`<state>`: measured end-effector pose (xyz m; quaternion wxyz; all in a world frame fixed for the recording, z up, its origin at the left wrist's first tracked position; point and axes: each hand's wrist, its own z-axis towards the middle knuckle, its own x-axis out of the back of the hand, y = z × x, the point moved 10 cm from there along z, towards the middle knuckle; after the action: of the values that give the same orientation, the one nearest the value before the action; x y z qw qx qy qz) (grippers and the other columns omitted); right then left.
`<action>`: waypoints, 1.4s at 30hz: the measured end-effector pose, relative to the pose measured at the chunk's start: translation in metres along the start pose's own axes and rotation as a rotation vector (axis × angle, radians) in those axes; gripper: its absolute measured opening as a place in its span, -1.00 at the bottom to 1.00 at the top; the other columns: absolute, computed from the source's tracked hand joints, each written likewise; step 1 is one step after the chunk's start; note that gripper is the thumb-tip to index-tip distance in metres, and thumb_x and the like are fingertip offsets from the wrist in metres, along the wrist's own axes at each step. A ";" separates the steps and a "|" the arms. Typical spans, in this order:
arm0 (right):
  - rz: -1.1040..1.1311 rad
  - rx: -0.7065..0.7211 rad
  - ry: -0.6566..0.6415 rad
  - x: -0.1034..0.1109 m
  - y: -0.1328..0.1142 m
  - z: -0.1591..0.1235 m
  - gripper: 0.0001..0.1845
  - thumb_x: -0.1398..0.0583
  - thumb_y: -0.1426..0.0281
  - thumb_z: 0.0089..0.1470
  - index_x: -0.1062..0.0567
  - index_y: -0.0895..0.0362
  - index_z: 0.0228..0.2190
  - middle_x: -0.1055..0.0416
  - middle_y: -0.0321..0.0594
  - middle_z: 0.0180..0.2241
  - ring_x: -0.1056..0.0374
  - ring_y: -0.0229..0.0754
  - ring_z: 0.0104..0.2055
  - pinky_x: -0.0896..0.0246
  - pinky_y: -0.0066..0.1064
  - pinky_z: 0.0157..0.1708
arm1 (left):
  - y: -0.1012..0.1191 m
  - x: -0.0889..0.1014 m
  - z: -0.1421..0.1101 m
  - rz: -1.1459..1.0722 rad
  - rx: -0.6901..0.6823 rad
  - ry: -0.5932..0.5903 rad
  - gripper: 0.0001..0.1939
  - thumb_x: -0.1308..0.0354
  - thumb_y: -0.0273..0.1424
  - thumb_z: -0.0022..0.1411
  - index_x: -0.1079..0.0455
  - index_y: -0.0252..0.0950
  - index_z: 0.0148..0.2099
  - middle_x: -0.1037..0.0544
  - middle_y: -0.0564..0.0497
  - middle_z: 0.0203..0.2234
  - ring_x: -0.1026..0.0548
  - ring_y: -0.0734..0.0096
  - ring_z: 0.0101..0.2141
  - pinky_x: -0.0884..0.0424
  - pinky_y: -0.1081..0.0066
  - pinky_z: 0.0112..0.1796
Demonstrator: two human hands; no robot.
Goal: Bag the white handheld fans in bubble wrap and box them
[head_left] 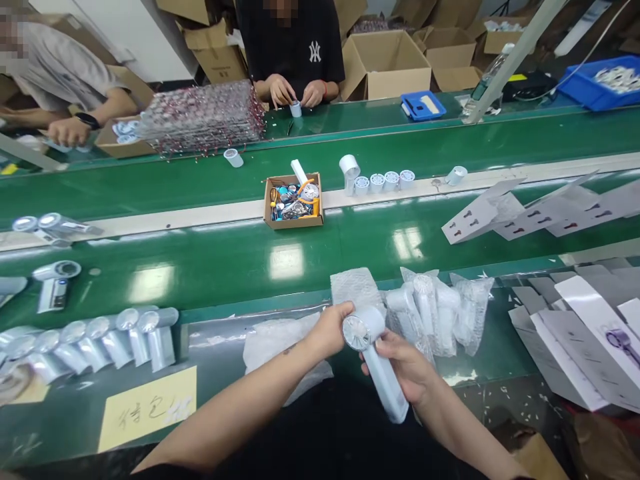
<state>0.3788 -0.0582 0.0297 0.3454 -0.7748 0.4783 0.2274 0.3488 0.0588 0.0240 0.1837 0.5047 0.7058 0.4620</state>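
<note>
A pale blue-white handheld fan [385,373], shaped like a small hair dryer, is held tilted in front of my body with its round grille facing up. My right hand [403,360] wraps around its handle just below the head. My left hand [333,328] is closed at the left side of the fan's head, its fingers partly hidden behind it. Just beyond the head lies a bubble-wrap bag [356,288]. Right of it are several fans in bubble wrap [425,313]. A white foam sheet [265,340] lies partly under my left forearm.
Several unwrapped fans [107,337] stand in a row at left, near a yellow handwritten card [147,407]. White printed boxes [575,340] stack at right. Across the green belt [225,250] sit a small carton of tools [294,223] and a co-worker handling a white part [296,109].
</note>
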 end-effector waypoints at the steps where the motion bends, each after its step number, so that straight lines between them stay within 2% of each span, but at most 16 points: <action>1: -0.039 0.012 -0.006 -0.001 -0.003 0.000 -0.52 -0.46 0.32 -0.33 -0.47 0.14 -0.30 -0.48 -0.29 -0.48 -0.39 -0.27 -0.49 -0.33 -0.44 -0.43 | -0.001 -0.001 -0.006 -0.067 -0.007 -0.002 -0.80 -0.18 -0.40 -0.12 -0.17 -0.28 -0.58 -0.28 0.14 -0.65 -0.26 0.51 -0.54 -0.19 0.49 -0.48; 3: -0.126 0.033 0.017 0.005 -0.008 -0.002 -0.52 -0.45 0.30 -0.28 -0.47 0.15 -0.27 -0.48 -0.29 -0.47 -0.38 -0.28 -0.51 -0.30 -0.45 -0.46 | -0.008 0.004 -0.014 -0.199 0.035 0.058 -0.79 -0.17 -0.33 -0.08 -0.18 -0.27 -0.54 -0.25 0.16 -0.68 -0.22 0.55 -0.60 -0.15 0.51 -0.55; 6: -0.232 0.035 0.091 0.018 -0.005 -0.008 -0.55 -0.44 0.27 -0.26 -0.48 0.17 -0.30 -0.48 -0.28 -0.50 -0.37 -0.27 -0.53 -0.27 -0.44 -0.48 | -0.008 0.023 -0.027 -0.270 0.015 0.283 -0.76 -0.13 -0.24 0.06 -0.22 -0.28 -0.49 -0.28 0.14 -0.68 -0.24 0.55 -0.62 -0.17 0.51 -0.58; 9: -0.224 0.055 0.132 0.020 0.003 -0.013 -0.54 -0.45 0.27 -0.29 -0.49 0.17 -0.31 -0.46 -0.29 -0.53 -0.36 -0.26 -0.53 -0.27 -0.42 -0.47 | 0.033 0.034 -0.050 -0.014 -0.342 0.416 -0.79 -0.07 -0.32 0.20 -0.33 -0.30 -0.44 -0.41 0.06 -0.57 -0.36 0.48 -0.49 -0.33 0.45 -0.42; 12: -0.183 0.074 0.157 0.014 0.011 -0.019 -0.49 -0.47 0.32 -0.35 -0.50 0.18 -0.29 -0.48 -0.29 -0.51 -0.36 -0.26 -0.53 -0.30 -0.39 -0.44 | 0.069 0.027 -0.089 0.288 -0.761 0.431 -0.86 -0.02 -0.47 0.27 -0.36 -0.29 -0.34 -0.47 0.01 -0.49 -0.40 0.44 -0.42 -0.38 0.40 -0.32; 14: -0.158 0.080 0.178 0.012 0.014 -0.024 -0.45 -0.48 0.35 -0.38 -0.50 0.18 -0.26 -0.49 -0.29 -0.49 -0.35 -0.26 -0.53 -0.32 -0.36 -0.44 | 0.075 0.021 -0.113 0.426 -0.952 0.413 -0.85 0.02 -0.59 0.24 -0.35 -0.30 -0.27 -0.49 -0.02 -0.45 -0.40 0.42 -0.40 -0.39 0.39 -0.32; 17: -0.128 0.110 0.235 0.015 0.015 -0.030 -0.38 -0.48 0.38 -0.41 -0.46 0.14 -0.21 -0.49 -0.31 -0.47 -0.37 -0.23 -0.51 -0.35 -0.33 -0.45 | 0.064 0.011 -0.129 0.560 -1.054 0.342 -0.73 0.09 -0.69 0.19 -0.35 -0.31 -0.20 -0.49 -0.05 -0.41 -0.40 0.41 -0.38 -0.40 0.40 -0.34; 19: -0.121 0.101 0.288 0.020 0.019 -0.033 -0.37 -0.48 0.38 -0.40 -0.44 0.12 -0.20 -0.49 -0.32 -0.49 -0.37 -0.22 -0.52 -0.36 -0.32 -0.45 | 0.052 0.006 -0.126 0.590 -1.017 0.309 -0.73 0.10 -0.68 0.19 -0.34 -0.31 -0.22 -0.49 -0.04 -0.43 -0.40 0.40 -0.39 -0.40 0.41 -0.35; 22: -0.096 0.062 0.368 0.030 0.028 -0.038 -0.35 -0.48 0.33 -0.38 -0.40 0.12 -0.20 -0.49 -0.31 -0.54 -0.37 -0.20 -0.55 -0.33 -0.35 -0.48 | 0.034 0.003 -0.111 0.568 -0.823 0.314 -0.83 0.06 -0.59 0.24 -0.33 -0.30 -0.29 -0.48 -0.01 -0.48 -0.42 0.41 -0.43 -0.39 0.42 -0.37; 25: -0.084 0.075 0.424 0.038 0.029 -0.043 -0.37 -0.49 0.31 -0.39 -0.40 0.12 -0.23 -0.48 -0.31 -0.55 -0.36 -0.22 -0.56 -0.28 -0.40 -0.51 | 0.033 -0.008 -0.103 0.516 -0.698 0.236 -0.85 0.04 -0.50 0.28 -0.32 -0.29 -0.31 -0.47 0.01 -0.50 -0.43 0.43 -0.46 -0.37 0.45 -0.39; 28: -0.095 0.104 0.399 0.035 0.026 -0.046 -0.44 -0.50 0.30 -0.38 -0.40 0.13 -0.32 -0.44 -0.36 -0.58 -0.32 -0.28 -0.58 -0.24 -0.45 -0.53 | 0.055 -0.019 -0.105 0.472 -0.748 0.129 -0.84 0.04 -0.44 0.29 -0.31 -0.30 -0.33 -0.45 0.01 -0.51 -0.41 0.42 -0.45 -0.36 0.44 -0.38; 32: -0.053 0.062 0.310 0.024 0.031 -0.042 -0.46 -0.48 0.31 -0.33 -0.41 0.11 -0.28 -0.44 -0.38 -0.55 -0.33 -0.28 -0.55 -0.24 -0.46 -0.50 | 0.081 -0.019 -0.107 0.462 -0.796 0.181 -0.83 0.08 -0.49 0.27 -0.30 -0.31 -0.34 -0.45 -0.03 -0.47 -0.40 0.39 -0.40 -0.37 0.40 -0.32; 36: 0.003 0.086 0.357 0.036 0.031 -0.037 -0.42 -0.47 0.42 -0.45 -0.41 0.07 -0.29 -0.45 -0.39 -0.53 -0.36 -0.23 -0.50 -0.24 -0.44 -0.46 | 0.081 -0.055 -0.119 0.623 -0.979 -0.028 -0.78 0.11 -0.59 0.20 -0.35 -0.32 -0.32 -0.47 -0.08 -0.40 -0.39 0.34 -0.33 -0.37 0.37 -0.25; 37: -0.009 0.106 0.413 0.045 0.030 -0.038 -0.47 -0.46 0.40 -0.46 -0.40 0.07 -0.36 -0.42 -0.40 -0.56 -0.33 -0.24 -0.52 -0.22 -0.45 -0.49 | 0.075 -0.056 -0.116 0.616 -0.943 -0.050 -0.79 0.10 -0.59 0.20 -0.36 -0.33 -0.32 -0.47 -0.08 -0.40 -0.39 0.35 -0.34 -0.36 0.38 -0.27; 39: -0.109 0.153 0.526 0.061 0.022 -0.046 -0.58 -0.44 0.30 -0.38 -0.34 0.07 -0.51 -0.33 -0.42 -0.64 -0.24 -0.28 -0.58 -0.15 -0.47 -0.56 | 0.059 -0.047 -0.101 0.501 -0.734 -0.047 -0.83 0.04 -0.54 0.22 -0.37 -0.32 -0.34 -0.46 -0.03 -0.43 -0.39 0.39 -0.38 -0.34 0.43 -0.31; 42: -0.563 0.269 0.528 0.060 -0.004 -0.070 -0.62 -0.35 0.14 -0.17 -0.30 0.08 -0.61 -0.24 -0.39 -0.65 -0.16 -0.28 -0.57 -0.10 -0.47 -0.58 | 0.025 -0.024 -0.082 0.277 -0.305 -0.006 -0.87 -0.08 -0.50 0.18 -0.36 -0.32 -0.43 -0.42 0.08 -0.54 -0.36 0.48 -0.46 -0.28 0.50 -0.40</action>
<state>0.4105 -0.1448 0.0360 0.3579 -0.8549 0.3454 -0.1472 0.3128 0.0004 0.0813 0.1945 0.5647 0.5509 0.5829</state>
